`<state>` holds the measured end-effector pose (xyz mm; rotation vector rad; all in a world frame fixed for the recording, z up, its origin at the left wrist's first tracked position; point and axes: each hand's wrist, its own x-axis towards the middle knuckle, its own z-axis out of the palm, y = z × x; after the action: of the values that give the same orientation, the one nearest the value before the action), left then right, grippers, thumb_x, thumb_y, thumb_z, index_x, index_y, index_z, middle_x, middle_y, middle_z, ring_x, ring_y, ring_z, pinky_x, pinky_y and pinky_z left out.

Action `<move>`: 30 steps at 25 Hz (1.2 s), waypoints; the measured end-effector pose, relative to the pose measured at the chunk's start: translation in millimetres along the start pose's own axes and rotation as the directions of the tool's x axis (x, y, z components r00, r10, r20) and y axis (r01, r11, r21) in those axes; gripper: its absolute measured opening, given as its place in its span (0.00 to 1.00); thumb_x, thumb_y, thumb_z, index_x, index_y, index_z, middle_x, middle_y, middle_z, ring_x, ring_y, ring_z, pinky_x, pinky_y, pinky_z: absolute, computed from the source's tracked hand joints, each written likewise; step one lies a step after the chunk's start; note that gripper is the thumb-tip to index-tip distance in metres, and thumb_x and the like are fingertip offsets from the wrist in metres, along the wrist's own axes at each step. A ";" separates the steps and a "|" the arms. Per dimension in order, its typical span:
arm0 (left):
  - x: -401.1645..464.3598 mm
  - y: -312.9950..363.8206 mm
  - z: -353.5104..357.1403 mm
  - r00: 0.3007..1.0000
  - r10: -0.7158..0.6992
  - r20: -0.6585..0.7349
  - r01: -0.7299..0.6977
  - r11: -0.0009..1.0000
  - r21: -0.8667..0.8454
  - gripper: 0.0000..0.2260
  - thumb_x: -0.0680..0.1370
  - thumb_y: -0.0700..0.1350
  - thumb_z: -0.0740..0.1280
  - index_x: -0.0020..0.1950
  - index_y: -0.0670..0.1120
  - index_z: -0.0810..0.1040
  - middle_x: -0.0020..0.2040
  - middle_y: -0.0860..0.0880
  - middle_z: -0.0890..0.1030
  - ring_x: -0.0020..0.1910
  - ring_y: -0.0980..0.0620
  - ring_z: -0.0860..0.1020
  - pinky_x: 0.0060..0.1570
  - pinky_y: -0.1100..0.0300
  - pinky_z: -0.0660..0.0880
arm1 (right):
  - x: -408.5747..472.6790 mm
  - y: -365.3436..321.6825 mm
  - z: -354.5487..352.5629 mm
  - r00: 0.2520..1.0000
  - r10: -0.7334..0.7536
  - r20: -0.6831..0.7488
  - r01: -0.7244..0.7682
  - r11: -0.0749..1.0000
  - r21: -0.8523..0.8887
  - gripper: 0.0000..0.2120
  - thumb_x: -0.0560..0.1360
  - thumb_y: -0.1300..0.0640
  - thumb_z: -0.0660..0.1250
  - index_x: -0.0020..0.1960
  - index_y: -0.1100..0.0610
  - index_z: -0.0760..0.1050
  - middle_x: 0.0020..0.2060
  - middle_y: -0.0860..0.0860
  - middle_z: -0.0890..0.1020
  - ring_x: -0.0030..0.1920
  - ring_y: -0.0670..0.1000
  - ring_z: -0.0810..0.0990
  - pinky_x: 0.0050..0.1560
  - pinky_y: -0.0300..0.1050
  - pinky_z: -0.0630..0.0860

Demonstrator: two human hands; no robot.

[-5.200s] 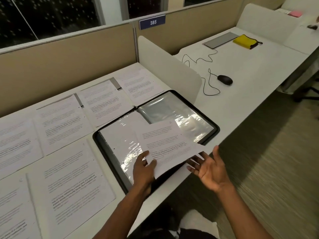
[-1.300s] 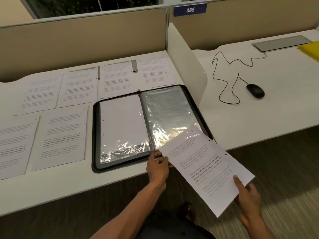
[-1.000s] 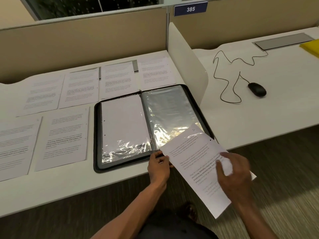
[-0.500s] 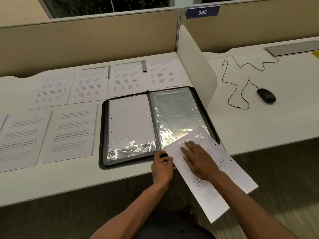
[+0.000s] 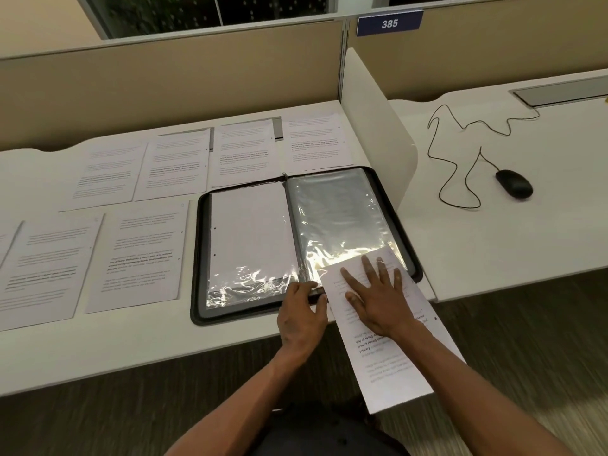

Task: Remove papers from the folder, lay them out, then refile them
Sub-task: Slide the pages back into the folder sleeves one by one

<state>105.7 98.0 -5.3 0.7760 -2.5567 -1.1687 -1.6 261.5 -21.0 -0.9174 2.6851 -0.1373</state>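
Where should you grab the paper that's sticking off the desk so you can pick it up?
Probably pinch the loose paper at its near end, coming from the person's side. That half hangs past the desk edge, so a thumb fits underneath. The far end lies flat on the folder under the right hand.

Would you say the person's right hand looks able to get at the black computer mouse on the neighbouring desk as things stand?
Probably yes, though not right away: the right hand is pressing flat on the white printed sheet at the black zip folder. The black computer mouse lies on bare desk beyond the white divider, unobstructed.
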 end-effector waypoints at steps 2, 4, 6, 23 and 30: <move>8.7 -1.4 -2.2 1.000 -0.007 -0.011 0.008 1.000 0.020 0.12 0.77 0.52 0.70 0.59 0.50 0.79 0.53 0.57 0.75 0.42 0.64 0.75 0.43 0.68 0.72 | 2.5 -8.1 0.8 1.000 -0.023 0.002 0.023 1.000 -0.004 0.36 0.69 0.28 0.21 0.77 0.33 0.31 0.79 0.51 0.32 0.79 0.59 0.33 0.75 0.67 0.35; 13.2 -3.0 -3.4 1.000 0.000 -0.017 0.001 0.999 0.032 0.13 0.77 0.52 0.70 0.59 0.49 0.79 0.52 0.58 0.74 0.40 0.65 0.74 0.42 0.70 0.72 | 5.3 -14.5 0.7 0.998 -0.065 -0.003 0.065 0.998 -0.026 0.34 0.72 0.30 0.25 0.78 0.34 0.33 0.80 0.51 0.34 0.80 0.58 0.34 0.76 0.66 0.38; 12.9 -5.8 -3.3 1.000 0.021 -0.001 -0.021 0.999 0.044 0.13 0.77 0.52 0.70 0.59 0.49 0.80 0.50 0.59 0.73 0.40 0.64 0.75 0.42 0.68 0.74 | 10.1 -15.0 1.4 0.998 -0.063 -0.020 0.062 0.998 -0.023 0.35 0.74 0.30 0.28 0.79 0.37 0.36 0.81 0.50 0.36 0.80 0.56 0.36 0.78 0.65 0.42; -8.0 -24.9 26.5 0.864 0.488 0.124 -0.504 0.827 0.251 0.17 0.77 0.55 0.67 0.61 0.48 0.81 0.60 0.51 0.80 0.65 0.52 0.72 0.63 0.54 0.74 | 5.4 -3.4 11.5 0.945 0.118 -0.304 -0.048 0.972 0.230 0.29 0.79 0.38 0.54 0.71 0.57 0.69 0.73 0.60 0.67 0.76 0.59 0.64 0.75 0.58 0.64; -8.9 -25.3 36.0 0.824 0.538 0.177 -0.560 0.729 0.393 0.24 0.78 0.60 0.64 0.67 0.47 0.78 0.69 0.46 0.77 0.70 0.44 0.71 0.70 0.49 0.66 | 2.3 14.8 14.7 0.951 0.039 -0.306 0.019 0.983 0.181 0.30 0.80 0.39 0.55 0.74 0.56 0.68 0.75 0.57 0.69 0.77 0.58 0.64 0.76 0.60 0.62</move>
<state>107.9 112.0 -47.9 0.0083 -2.8229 -0.4398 -7.4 271.9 -38.3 -0.8877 2.8954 -0.5593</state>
